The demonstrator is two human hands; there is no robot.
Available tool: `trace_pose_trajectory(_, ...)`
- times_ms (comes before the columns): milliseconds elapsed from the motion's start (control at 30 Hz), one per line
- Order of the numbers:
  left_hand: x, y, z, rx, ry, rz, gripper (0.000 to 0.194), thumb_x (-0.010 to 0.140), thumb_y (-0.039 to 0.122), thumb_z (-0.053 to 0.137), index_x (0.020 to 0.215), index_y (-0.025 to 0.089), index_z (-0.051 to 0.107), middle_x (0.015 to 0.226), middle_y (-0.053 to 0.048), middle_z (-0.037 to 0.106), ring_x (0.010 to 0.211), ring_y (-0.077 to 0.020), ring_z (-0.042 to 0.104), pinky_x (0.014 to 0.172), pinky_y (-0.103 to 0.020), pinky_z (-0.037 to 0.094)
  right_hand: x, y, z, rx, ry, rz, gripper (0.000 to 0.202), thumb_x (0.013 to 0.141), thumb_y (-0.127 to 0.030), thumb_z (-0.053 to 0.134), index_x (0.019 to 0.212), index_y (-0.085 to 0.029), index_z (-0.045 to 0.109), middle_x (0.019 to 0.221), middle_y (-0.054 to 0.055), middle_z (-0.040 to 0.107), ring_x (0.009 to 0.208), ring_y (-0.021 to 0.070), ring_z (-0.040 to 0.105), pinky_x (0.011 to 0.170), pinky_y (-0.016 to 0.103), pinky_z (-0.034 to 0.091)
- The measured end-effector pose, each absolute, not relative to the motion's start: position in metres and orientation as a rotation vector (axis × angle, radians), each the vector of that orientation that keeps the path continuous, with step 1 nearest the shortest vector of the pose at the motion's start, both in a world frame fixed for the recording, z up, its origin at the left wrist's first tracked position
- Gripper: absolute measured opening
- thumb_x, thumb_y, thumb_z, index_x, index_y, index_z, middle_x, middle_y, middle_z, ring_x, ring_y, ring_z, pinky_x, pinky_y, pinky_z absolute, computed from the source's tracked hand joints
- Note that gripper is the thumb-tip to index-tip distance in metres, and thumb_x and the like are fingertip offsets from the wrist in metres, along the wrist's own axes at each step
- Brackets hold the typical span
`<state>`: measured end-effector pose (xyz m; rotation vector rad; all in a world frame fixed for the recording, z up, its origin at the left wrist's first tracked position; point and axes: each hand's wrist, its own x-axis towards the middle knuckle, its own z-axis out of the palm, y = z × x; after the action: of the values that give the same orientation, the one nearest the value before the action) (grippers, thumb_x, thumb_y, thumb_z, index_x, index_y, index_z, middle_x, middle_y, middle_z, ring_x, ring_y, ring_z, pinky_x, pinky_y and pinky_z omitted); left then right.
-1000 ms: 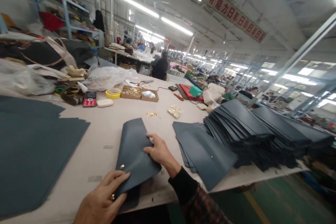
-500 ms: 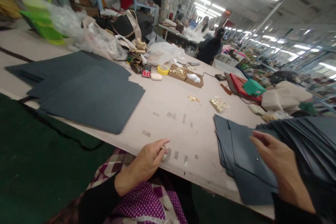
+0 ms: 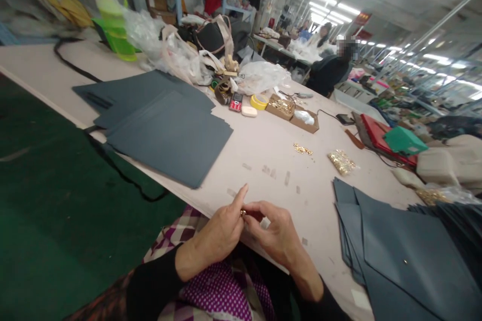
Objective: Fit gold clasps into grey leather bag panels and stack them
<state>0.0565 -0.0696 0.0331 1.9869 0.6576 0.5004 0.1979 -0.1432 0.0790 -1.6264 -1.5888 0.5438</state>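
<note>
Where half-curled hands (image 3: 277, 225) meet, gold piece (image 3: 243, 213) sits between; cannot tell which grips.

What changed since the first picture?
The left hand and right hand let go of the dark sheet; it seems to have gone right, onto the pile. The right hand then came left to the other. The yellow tape and red phone stayed put.

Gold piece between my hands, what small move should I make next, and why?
Perhaps hold the left hand steady and pinch the gold piece with the right hand, since its thumb and forefinger are right beside it; whether they grip it is unclear.
</note>
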Motion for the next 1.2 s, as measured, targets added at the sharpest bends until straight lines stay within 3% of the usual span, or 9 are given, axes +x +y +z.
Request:
trace_pose_trajectory(133,0.05,-0.065,0.024,1.986,0.668,0.535,0.068,0.088,0.01,0.03,0.153,0.005,0.013,0.122,-0.021,0.064,0.109,-0.025,0.063,0.096,-0.042,0.05,0.19,-0.132,0.076,-1.616,-1.605,0.569,0.022,0.081,-0.014,0.058,0.095,-0.02,0.074,0.082,0.002,0.075,0.067,0.0145,0.067,0.066,0.025,0.052)
trace_pose_trajectory(333,0.04,-0.059,0.02,1.955,0.72,0.56,0.066,0.09,0.012,0.03,0.153,0.004,0.012,0.106,-0.019,0.069,0.095,-0.0255,0.067,0.084,-0.041,0.054,0.179,-0.119,0.075,-1.631,-1.662,0.577,0.024,0.081,-0.012,0.057,0.095,-0.019,0.074,0.081,0.002,0.075,0.068,0.0146,0.068,0.066,0.024,0.052)
trace_pose_trajectory(533,0.033,-0.052,0.024,1.946,0.75,0.597,0.068,0.087,0.009,0.03,0.152,0.001,0.01,0.104,-0.02,0.069,0.096,-0.0266,0.066,0.087,-0.043,0.053,0.164,-0.105,0.068,-1.653,-1.675,0.425,0.025,0.077,-0.009,0.055,0.091,-0.02,0.072,0.076,0.001,0.072,0.064,0.0143,0.065,0.063,0.025,0.05)
trace_pose_trajectory(700,0.025,-0.042,0.033,1.879,0.808,0.638,0.071,0.086,0.008,0.032,0.154,0.008,0.011,0.112,-0.019,0.067,0.103,-0.0254,0.064,0.091,-0.042,0.05,0.147,-0.087,0.064,-1.701,-1.643,0.397,0.021,0.077,-0.01,0.051,0.085,-0.02,0.067,0.075,0.002,0.069,0.068,0.0168,0.063,0.067,0.028,0.05)
trace_pose_trajectory(833,0.01,-0.03,0.035,1.724,0.942,0.713,0.061,0.09,0.017,0.033,0.151,0.012,0.027,0.115,-0.017,0.067,0.102,-0.0246,0.064,0.092,-0.042,0.049,0.139,-0.066,0.073,-1.636,-1.569,0.72,0.019,0.086,-0.018,0.051,0.092,-0.02,0.069,0.085,0.003,0.072,0.076,0.017,0.066,0.07,0.027,0.051)
trace_pose_trajectory(900,-0.002,-0.025,0.034,1.523,0.988,0.76,0.055,0.091,0.024,0.038,0.145,0.017,0.037,0.108,-0.011,0.068,0.088,-0.02,0.065,0.081,-0.036,0.052,0.14,-0.048,0.077,-1.604,-1.579,0.802,0.018,0.089,-0.021,0.053,0.093,-0.02,0.07,0.085,0.003,0.073,0.075,0.0167,0.066,0.068,0.026,0.051)
trace_pose_trajectory(1033,-0.032,-0.022,0.028,1.181,1.052,0.837,0.046,0.085,0.036,0.053,0.127,0.017,0.052,0.085,-0.001,0.063,0.057,-0.011,0.052,0.051,-0.024,0.041,0.143,0.003,0.072,-1.564,-1.796,0.558,0.016,0.091,-0.02,0.054,0.093,-0.02,0.07,0.086,0.004,0.073,0.078,0.0178,0.065,0.072,0.028,0.049)
trace_pose_trajectory(1200,-0.062,-0.024,0.024,1.069,1.24,0.941,0.044,0.082,0.045,0.062,0.114,0.017,0.056,0.082,0.001,0.06,0.058,-0.0103,0.051,0.053,-0.023,0.04,0.138,0.048,0.059,-1.534,-2.196,0.221,0.023,0.094,-0.013,0.045,0.091,-0.017,0.068,0.093,0.011,0.071,0.09,0.0238,0.061,0.084,0.036,0.046)
